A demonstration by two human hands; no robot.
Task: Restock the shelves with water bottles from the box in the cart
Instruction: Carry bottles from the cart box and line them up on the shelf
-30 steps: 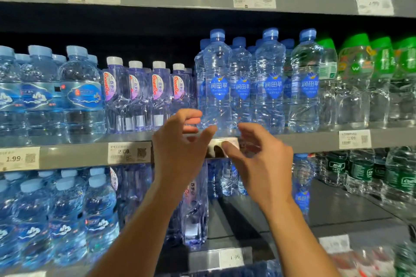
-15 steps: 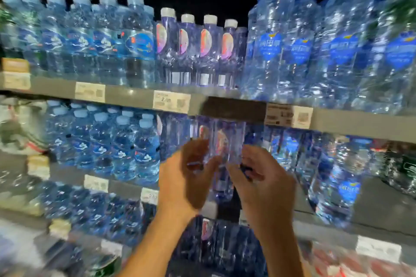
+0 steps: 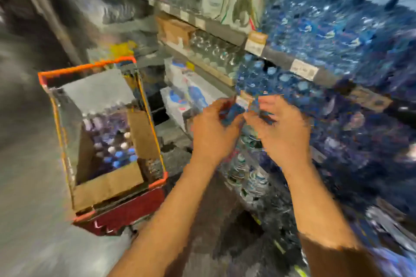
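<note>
The view is heavily blurred by motion. A cardboard box (image 3: 108,186) sits in a red cart with an orange rim (image 3: 90,66) at the left, and several water bottles (image 3: 112,141) with white and blue caps stand inside it. My left hand (image 3: 213,132) and my right hand (image 3: 281,132) hover close together in front of the shelves, right of the cart. Their fingers are loosely curled and I see nothing held in them. Rows of blue-labelled water bottles (image 3: 337,29) fill the shelves at the right.
The grey shelf edge (image 3: 279,58) carries price tags (image 3: 304,69). Other packaged goods (image 3: 184,94) sit on low shelves behind the cart. Grey floor (image 3: 27,186) lies left of the cart.
My view has swung down and to the left, bringing the cart and box into sight. Both hands have left the shelf-edge price tag and dropped lower, still side by side.
</note>
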